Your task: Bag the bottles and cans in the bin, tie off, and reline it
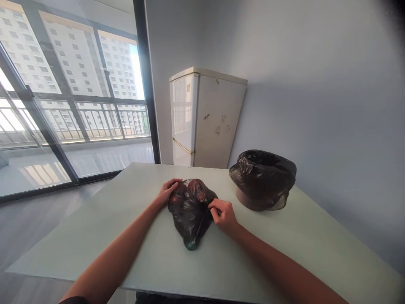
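A filled black plastic bag (190,211) lies on the pale glass-topped table (152,261). Reddish, rounded contents show faintly through its thin film, and a greenish spot shows at its near tip. My left hand (167,192) rests against the bag's far left side, fingers stretched along its edge. On the right side, my right hand (223,213) is closed, pinching gathered plastic between thumb and fingers. Beyond it stands a bin (249,201) lined with another black bag (265,177), its mouth open and its edge folded down over the rim.
An old white fridge (218,122) with peeling marks stands behind the table, near the corner. Sliding glass doors (76,101) on the left face a balcony with a railing. A plain grey wall (322,109) runs along the right side.
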A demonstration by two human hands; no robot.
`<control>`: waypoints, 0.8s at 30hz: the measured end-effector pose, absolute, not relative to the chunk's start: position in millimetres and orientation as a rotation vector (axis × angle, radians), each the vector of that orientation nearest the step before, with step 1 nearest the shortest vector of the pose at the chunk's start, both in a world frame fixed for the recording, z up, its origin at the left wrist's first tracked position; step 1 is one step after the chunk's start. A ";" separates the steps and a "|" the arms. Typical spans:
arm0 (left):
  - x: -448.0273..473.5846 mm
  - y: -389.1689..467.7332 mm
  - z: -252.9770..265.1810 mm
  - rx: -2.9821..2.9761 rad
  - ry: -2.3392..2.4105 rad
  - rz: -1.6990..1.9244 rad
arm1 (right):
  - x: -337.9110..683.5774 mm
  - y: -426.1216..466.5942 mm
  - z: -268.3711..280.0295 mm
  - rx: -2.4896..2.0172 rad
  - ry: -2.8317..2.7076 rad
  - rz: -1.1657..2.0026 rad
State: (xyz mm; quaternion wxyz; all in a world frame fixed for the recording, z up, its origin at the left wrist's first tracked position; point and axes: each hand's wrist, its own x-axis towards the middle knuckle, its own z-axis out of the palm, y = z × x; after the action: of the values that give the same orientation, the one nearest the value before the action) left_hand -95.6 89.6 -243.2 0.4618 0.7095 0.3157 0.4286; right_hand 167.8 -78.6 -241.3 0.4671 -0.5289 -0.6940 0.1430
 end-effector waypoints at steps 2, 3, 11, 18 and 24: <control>-96.9 90.0 -247.4 1.755 0.750 1.017 | 174.1 -72.0 -245.5 -1.306 -1.663 0.290; -97.1 89.5 -248.5 1.760 0.739 1.001 | 175.2 -70.3 -247.9 -1.309 -1.662 0.273; -92.0 89.0 -250.1 1.578 0.673 0.967 | 161.7 -70.9 -264.4 -1.187 -2.063 0.422; -75.9 82.3 -255.1 1.501 0.715 0.940 | 156.2 -76.8 -271.6 -1.329 -1.987 0.461; -67.2 75.2 -256.2 1.642 0.701 0.938 | 136.6 -93.4 -274.1 -1.554 -1.796 0.521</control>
State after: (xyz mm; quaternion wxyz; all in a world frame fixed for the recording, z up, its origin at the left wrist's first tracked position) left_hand -67.2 75.2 -256.2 0.5331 0.6888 0.2942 0.3934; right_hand 136.6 -93.4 -274.1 0.3478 -0.5993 -0.6925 0.2008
